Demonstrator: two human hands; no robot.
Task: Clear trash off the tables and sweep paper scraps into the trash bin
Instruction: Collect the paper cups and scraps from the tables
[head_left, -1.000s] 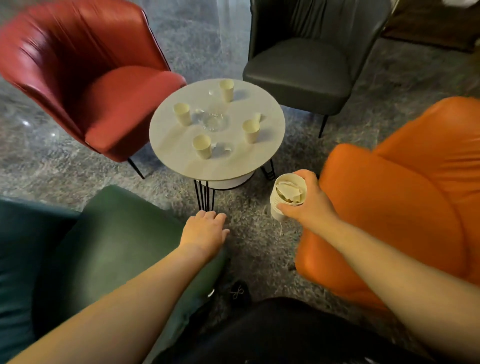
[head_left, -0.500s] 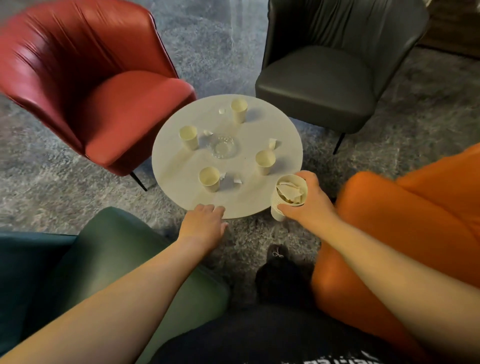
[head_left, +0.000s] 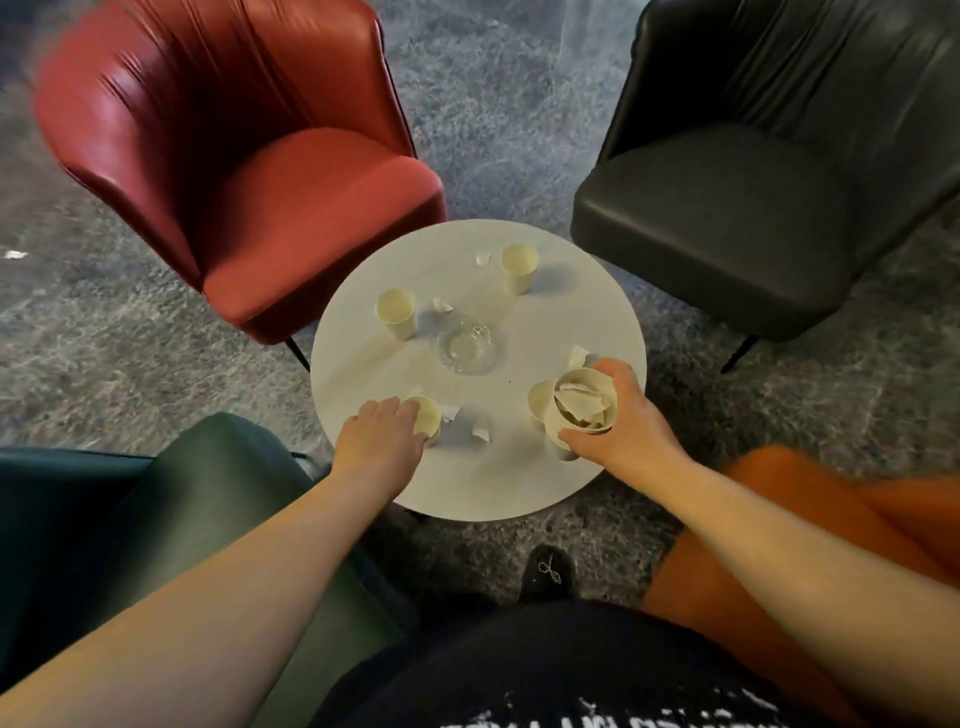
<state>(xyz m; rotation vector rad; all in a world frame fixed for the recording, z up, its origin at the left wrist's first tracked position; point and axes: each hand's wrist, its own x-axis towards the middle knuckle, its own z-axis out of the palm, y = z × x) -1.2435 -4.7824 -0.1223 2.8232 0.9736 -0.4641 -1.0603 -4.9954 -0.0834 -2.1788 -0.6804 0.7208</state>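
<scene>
A round white table carries pale paper cups: one at the far side, one at the left and one near its front left. My left hand is curled around the side of that near-left cup. My right hand holds a stack of cups stuffed with torn paper, low over the table's right side. Another cup stands right beside the stack, partly hidden. Paper scraps lie by the near-left cup, behind my right hand and near the far cups.
A clear glass dish sits at the table's centre. Four chairs ring the table closely: red far left, black far right, green near left, orange near right. My shoe rests on grey carpet.
I have come closer to the table. My left hand went from the table's edge onto the near-left cup. My right hand carried the cup stack in over the table beside the right cup.
</scene>
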